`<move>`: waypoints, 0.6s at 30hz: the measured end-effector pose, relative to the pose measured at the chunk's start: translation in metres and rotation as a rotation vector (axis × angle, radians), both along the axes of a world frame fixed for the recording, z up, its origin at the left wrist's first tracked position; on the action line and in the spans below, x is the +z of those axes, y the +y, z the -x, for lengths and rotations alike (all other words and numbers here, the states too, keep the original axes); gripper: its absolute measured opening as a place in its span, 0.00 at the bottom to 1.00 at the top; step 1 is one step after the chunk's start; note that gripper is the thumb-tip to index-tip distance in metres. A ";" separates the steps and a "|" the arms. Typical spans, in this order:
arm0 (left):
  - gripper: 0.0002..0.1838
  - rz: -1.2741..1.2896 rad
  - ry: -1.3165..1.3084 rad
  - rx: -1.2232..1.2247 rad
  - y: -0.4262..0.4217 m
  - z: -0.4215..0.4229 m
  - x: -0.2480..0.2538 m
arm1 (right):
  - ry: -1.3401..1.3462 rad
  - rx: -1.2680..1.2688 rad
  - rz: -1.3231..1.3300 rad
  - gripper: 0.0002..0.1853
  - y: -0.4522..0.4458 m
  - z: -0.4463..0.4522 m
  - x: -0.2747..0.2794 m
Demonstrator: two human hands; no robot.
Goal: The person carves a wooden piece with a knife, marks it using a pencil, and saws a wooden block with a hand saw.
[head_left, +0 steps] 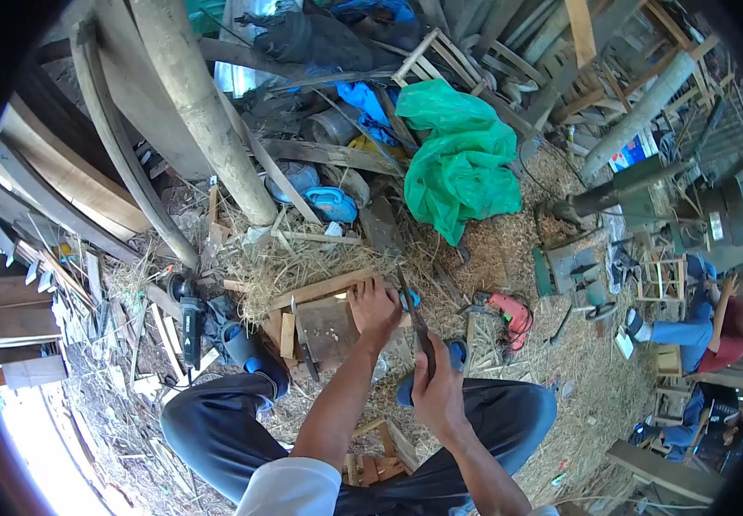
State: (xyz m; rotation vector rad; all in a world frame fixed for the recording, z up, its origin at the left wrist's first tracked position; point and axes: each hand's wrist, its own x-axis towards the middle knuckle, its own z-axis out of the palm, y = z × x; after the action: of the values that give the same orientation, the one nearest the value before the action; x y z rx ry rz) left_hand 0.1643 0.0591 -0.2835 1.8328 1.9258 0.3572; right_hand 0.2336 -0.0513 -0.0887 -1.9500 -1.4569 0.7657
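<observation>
My left hand [375, 308] is closed over the right end of a light wooden strip [324, 288], which lies along the far edge of a low wooden block [326, 329]. In my right hand [438, 391] is a long, dark tool with a narrow tapering blade [412, 308]. Its tip points away from me, just right of my left hand, and its exact kind is unclear. On the block's left side lies a knife [305, 346] with a thin blade, beside a small wood offcut [288, 335].
A black angle grinder [191, 322] lies at left, and a red power drill [509, 320] at right. Beyond are a green plastic sheet [457, 155] and a wooden post [208, 112]. Shavings cover the ground. Two people sit at far right near a machine [582, 267].
</observation>
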 end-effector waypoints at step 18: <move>0.17 -0.081 0.074 -0.020 0.000 0.000 -0.004 | 0.031 -0.039 0.160 0.24 -0.045 0.004 0.040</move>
State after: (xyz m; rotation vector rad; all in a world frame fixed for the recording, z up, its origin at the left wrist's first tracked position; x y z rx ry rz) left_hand 0.1644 0.0593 -0.2875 1.9408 1.9677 0.3701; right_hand 0.2299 -0.0963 -0.0486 -2.0688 -1.3716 0.9155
